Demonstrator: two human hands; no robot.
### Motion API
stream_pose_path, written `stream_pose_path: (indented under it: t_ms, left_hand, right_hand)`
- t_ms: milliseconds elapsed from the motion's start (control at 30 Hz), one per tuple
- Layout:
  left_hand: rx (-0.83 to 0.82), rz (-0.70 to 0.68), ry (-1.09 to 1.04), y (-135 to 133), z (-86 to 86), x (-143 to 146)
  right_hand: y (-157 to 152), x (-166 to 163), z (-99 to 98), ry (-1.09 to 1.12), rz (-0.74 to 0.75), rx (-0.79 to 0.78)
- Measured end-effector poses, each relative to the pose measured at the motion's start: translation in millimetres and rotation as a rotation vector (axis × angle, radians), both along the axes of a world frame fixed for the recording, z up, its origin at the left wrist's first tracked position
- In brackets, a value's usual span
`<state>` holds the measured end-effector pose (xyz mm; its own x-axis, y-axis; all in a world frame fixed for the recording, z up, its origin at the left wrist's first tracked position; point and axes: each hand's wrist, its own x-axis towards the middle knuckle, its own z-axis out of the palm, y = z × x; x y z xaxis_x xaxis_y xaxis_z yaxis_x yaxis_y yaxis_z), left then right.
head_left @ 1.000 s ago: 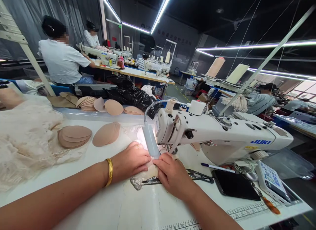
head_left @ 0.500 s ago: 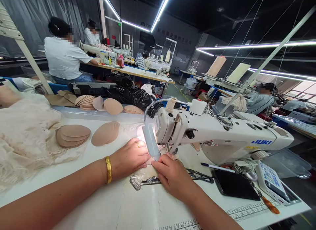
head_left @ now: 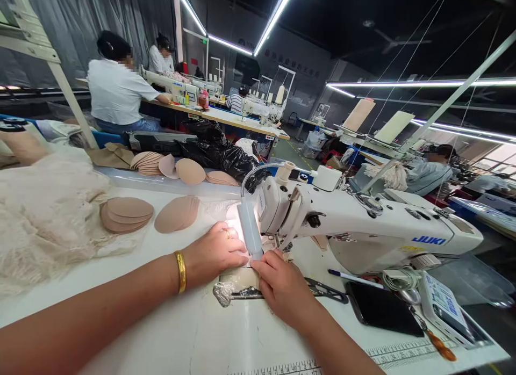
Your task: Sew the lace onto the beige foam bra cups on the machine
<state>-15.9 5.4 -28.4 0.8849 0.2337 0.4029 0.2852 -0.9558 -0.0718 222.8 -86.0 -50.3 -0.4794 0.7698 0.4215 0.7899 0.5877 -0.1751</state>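
My left hand, with a gold ring and a gold bracelet, is closed on a pale piece of fabric at the needle area of the white sewing machine. My right hand pinches the fabric's near edge, thumb and forefinger together. Between the hands a lit lamp tube hangs on a bendy metal neck, hiding much of the needle and fabric. Left of my hands lie beige oval pads in two fanned stacks, one stack on cream lace and another stack on the tabletop.
Cream lace is heaped at left, where another person's blurred arm reaches in. More oval pads line the back edge. Black scissors, a pen, a phone and a white box lie at right. Co-workers sit at machines beyond.
The view has shifted slightly, moving the scene a little right. Both my hands stay by the needle on the fabric. The other person's arm at the far left has moved slightly.
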Motion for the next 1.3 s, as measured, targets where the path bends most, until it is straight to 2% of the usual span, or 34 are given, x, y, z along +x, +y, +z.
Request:
stream_pose_path:
  t_ms: [167,300,433,500,567,633,700,733,800,833,867,900,933,1000,1067,1167,1233,1300]
  left_hand:
    - [-0.020,0.076,0.038,0.2,2.4,-2.7]
    - [-0.091,0.196,0.039,-4.7,1.0,4.5]
    - [-0.138,0.265,0.001,-1.4,1.6,8.0]
    - [-0.144,0.257,-0.020,-2.1,4.8,0.6]
    - [-0.190,0.199,-0.061,-13.8,8.0,-12.3]
    - [-0.339,0.110,-0.180,-41.5,8.3,-26.1]
    - [-0.635,0.077,-0.371,-82.6,5.1,-35.9]
    - [-0.851,0.130,-0.434,-104.8,2.7,-38.3]
    - [-1.464,0.204,-0.471,-142.9,-0.7,-37.8]
    - [-1.748,0.261,-0.567,-155.9,-0.7,-35.8]
    - [-1.934,0.316,-0.722,-163.8,0.9,-33.3]
    - [-2.050,0.348,-0.903,-166.9,4.2,-31.0]
    - [-2.080,0.371,-1.103,-166.2,8.8,-29.3]
    - [-2.000,0.382,-1.406,-159.5,20.0,-28.2]
    - [-1.918,0.377,-1.521,-154.7,29.7,-28.6]
    - [-1.938,0.296,-1.449,-159.4,34.8,-27.9]
    - [-2.012,0.209,-1.360,-165.0,32.1,-27.1]
    - [-2.089,0.193,-1.351,-166.4,27.6,-27.1]
  right_hand:
    - [2.3,0.3,-1.7,-0.001,-0.001,0.014]
    - [4.9,1.9,-4.3,0.021,0.016,0.038]
    - [3.0,1.7,-3.3,0.104,0.060,0.009]
    - [-2.1,-2.7,1.4,0.231,0.055,-0.090]
    - [-9.1,-12.3,9.2,0.469,0.018,-0.340]
    - [-15.7,-26.7,18.8,0.770,-0.019,-0.659]
    - [-21.0,-43.8,27.8,1.031,-0.041,-0.872]
    - [-23.8,-52.6,31.3,1.125,-0.049,-0.911]
    - [-31.4,-70.0,34.4,1.272,-0.059,-0.890]
    - [-37.2,-78.3,33.8,1.337,-0.056,-0.858]
    - [-44.3,-86.4,31.6,1.398,-0.054,-0.822]
    - [-52.9,-94.0,28.2,1.450,-0.056,-0.788]
    - [-62.4,-101.0,23.9,1.491,-0.065,-0.756]
    - [-81.4,-112.0,14.7,1.503,-0.097,-0.714]
    - [-95.5,-117.0,8.4,1.421,-0.125,-0.669]
    - [-99.6,-112.0,10.3,1.282,-0.160,-0.628]
    - [-94.3,-104.2,17.6,1.336,-0.160,-0.729]
    - [-89.2,-98.4,26.1,1.468,-0.144,-0.850]
